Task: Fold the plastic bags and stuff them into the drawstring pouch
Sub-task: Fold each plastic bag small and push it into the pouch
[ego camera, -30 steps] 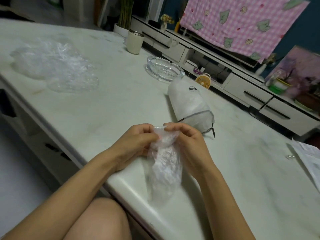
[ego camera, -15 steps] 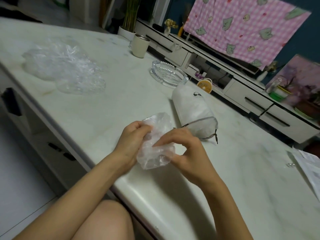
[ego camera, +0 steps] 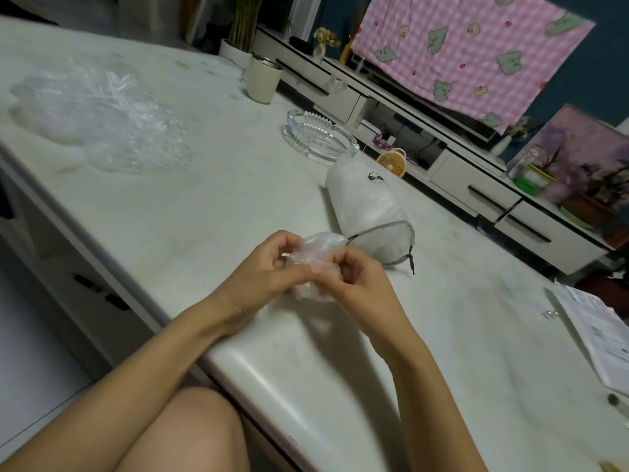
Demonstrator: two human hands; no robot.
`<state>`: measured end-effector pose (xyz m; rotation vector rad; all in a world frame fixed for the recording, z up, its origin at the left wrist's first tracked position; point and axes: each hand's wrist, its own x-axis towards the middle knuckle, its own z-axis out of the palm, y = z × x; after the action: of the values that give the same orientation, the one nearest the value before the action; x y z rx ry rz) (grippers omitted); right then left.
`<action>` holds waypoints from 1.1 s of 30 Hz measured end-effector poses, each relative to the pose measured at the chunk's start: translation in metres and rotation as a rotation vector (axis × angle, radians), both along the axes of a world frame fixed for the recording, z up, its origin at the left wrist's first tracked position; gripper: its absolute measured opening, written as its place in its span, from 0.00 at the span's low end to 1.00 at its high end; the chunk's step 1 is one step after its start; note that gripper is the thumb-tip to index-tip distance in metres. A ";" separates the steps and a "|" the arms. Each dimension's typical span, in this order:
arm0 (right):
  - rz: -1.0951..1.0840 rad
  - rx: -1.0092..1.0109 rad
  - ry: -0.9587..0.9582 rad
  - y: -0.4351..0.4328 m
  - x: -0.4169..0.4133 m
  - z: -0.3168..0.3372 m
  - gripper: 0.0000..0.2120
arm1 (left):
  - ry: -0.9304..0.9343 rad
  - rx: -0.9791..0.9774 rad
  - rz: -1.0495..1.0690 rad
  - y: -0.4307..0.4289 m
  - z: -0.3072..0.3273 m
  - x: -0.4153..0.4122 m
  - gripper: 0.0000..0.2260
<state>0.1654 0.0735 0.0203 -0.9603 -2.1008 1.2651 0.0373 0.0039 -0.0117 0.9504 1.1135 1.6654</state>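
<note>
left hand (ego camera: pixel 269 267) and right hand (ego camera: pixel 354 277) both pinched on a crumpled plastic bag (ego camera: pixel 316 264), held above the table (ego camera: pixel 238 199) edge to compact it; drawstring pouch (ego camera: pixel 371 209) lies just beyond, mouth toward the hands, apparently for stuffing; unfolded bags (ego camera: pixel 102 114) wait far left.

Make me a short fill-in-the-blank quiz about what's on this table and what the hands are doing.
1. Both hands, left hand and right hand, hold a crumpled ____ bag.
2. The drawstring pouch lies on its ____ on the table.
3. Beyond the pouch sits a glass ____.
4. The pile of loose bags lies to the person's far ____.

Answers: plastic; side; ashtray; left
</note>
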 end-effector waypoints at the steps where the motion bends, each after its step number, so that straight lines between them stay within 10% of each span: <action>1: -0.041 -0.003 0.018 0.000 0.001 0.001 0.08 | 0.011 -0.007 0.046 0.001 -0.001 0.000 0.14; 6: -0.061 -0.178 0.081 0.010 0.006 0.000 0.28 | 0.010 0.002 0.049 0.002 -0.004 -0.001 0.05; 18: 0.098 -0.641 0.373 0.000 -0.002 0.005 0.10 | 0.094 0.151 0.183 -0.003 -0.002 0.001 0.11; 24: 0.116 -0.394 0.017 0.011 0.010 0.002 0.08 | 0.172 0.145 0.158 -0.002 -0.003 0.002 0.15; 33: 0.058 -0.306 0.062 0.010 0.012 0.007 0.11 | 0.156 0.113 0.127 -0.001 -0.004 -0.001 0.02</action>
<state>0.1775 0.0831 0.0273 -0.9768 -1.9350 1.6584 0.0359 0.0031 -0.0155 1.1175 1.2146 1.7968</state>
